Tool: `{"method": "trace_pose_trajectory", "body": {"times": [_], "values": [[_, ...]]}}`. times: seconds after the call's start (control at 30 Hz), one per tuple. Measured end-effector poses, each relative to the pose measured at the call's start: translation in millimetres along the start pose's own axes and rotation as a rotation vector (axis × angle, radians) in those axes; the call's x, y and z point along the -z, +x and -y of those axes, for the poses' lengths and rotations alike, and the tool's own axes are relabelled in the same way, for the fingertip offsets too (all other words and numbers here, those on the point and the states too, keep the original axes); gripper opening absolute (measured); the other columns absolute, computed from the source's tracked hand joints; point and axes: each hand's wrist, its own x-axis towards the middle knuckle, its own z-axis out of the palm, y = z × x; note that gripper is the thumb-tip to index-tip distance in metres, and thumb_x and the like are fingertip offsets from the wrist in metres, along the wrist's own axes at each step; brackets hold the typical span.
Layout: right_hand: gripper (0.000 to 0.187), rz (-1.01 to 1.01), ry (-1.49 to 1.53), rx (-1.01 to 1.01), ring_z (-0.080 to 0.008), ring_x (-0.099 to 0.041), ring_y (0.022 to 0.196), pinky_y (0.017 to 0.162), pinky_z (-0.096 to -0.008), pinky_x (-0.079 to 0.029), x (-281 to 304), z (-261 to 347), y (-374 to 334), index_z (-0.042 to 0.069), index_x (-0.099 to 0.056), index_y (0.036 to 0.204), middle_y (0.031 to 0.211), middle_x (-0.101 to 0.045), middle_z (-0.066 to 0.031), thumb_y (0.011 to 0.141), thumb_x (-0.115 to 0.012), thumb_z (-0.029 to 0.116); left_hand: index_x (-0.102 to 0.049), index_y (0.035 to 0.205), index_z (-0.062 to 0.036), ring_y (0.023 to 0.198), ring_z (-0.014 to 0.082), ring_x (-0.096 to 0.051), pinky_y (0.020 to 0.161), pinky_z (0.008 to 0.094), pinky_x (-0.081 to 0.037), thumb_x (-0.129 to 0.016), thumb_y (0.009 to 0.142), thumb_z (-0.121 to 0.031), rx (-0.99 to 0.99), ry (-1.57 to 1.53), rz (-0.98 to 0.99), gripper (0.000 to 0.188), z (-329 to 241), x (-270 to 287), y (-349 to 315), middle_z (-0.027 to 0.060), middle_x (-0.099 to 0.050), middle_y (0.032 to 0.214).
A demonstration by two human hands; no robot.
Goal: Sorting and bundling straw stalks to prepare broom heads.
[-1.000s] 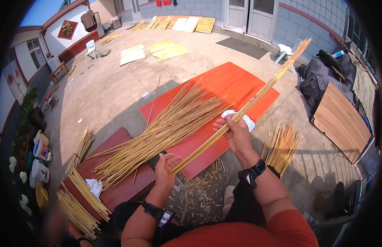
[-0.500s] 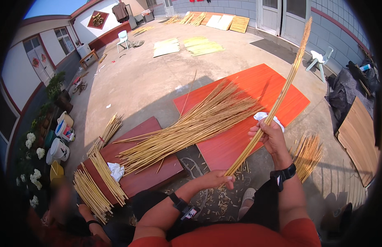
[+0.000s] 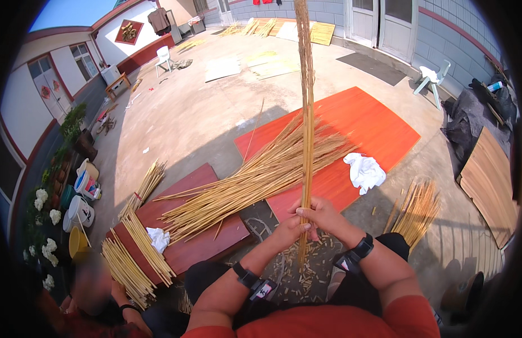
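Note:
A thin bundle of dry reed-like stalks (image 3: 308,146) with brown feathery tops stands nearly upright before me. My right hand (image 3: 323,217) is closed round its lower part. Just below and to the left, my left hand (image 3: 289,232) also grips it, the two hands touching or nearly so. The cut lower ends hang beneath my hands, over short stalk pieces scattered on the ground. Behind the bundle, a large pile of similar stalks (image 3: 233,186) lies across a dark red board (image 3: 207,239) and a bright orange-red board (image 3: 379,127).
White cloths (image 3: 365,172) (image 3: 158,239) lie by the boards. Trimmed stalks (image 3: 126,270) are laid in rows at left, near a co-worker's arm (image 3: 126,304). More stalks (image 3: 420,214) stand at right. Buckets (image 3: 81,211), a wooden panel (image 3: 489,188) and small chairs (image 3: 433,81) stand farther out.
The bundle has swung from leaning right to nearly upright. My right hand has come down and left to meet my left hand, which has shifted slightly left and up.

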Motion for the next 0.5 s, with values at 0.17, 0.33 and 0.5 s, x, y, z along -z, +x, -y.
{"method": "trace_pose_trajectory", "body": {"times": [0.17, 0.33, 0.5], "values": [[0.025, -0.088, 0.205, 0.318, -0.0260, -0.065, 0.092, 0.080, -0.0350, -0.052, 34, 22, -9, 0.004, -0.050, 0.098, 0.094, -0.065, -0.0170, 0.096, -0.047, 0.029, -0.054, 0.101, -0.0013, 0.085, 0.0172, -0.063, 0.081, 0.0319, -0.050, -0.047, 0.094, -0.014, 0.057, 0.283, 0.061, 0.016, 18, 0, 1, 0.0072, -0.065, 0.088], [0.025, -0.255, 0.314, 0.370, -0.0249, -0.067, 0.083, 0.075, -0.0327, -0.054, 62, 41, -24, 0.003, -0.050, 0.098, 0.088, -0.066, -0.0164, 0.097, -0.045, 0.028, -0.056, 0.098, -0.0024, 0.086, 0.0160, -0.063, 0.080, 0.0318, -0.050, -0.049, 0.094, -0.015, 0.204, 0.399, 0.130, 0.015, 40, -1, -6, 0.0063, -0.064, 0.087], [0.021, -0.334, 0.363, 0.334, -0.0255, -0.068, 0.078, 0.070, -0.0333, -0.056, 69, 37, -28, 0.004, -0.050, 0.095, 0.088, -0.066, -0.0173, 0.097, -0.046, 0.024, -0.055, 0.101, -0.0024, 0.087, 0.0154, -0.063, 0.080, 0.0314, -0.051, -0.048, 0.094, -0.015, 0.204, 0.342, 0.176, 0.016, 50, -9, -5, 0.0068, -0.064, 0.090]]}}
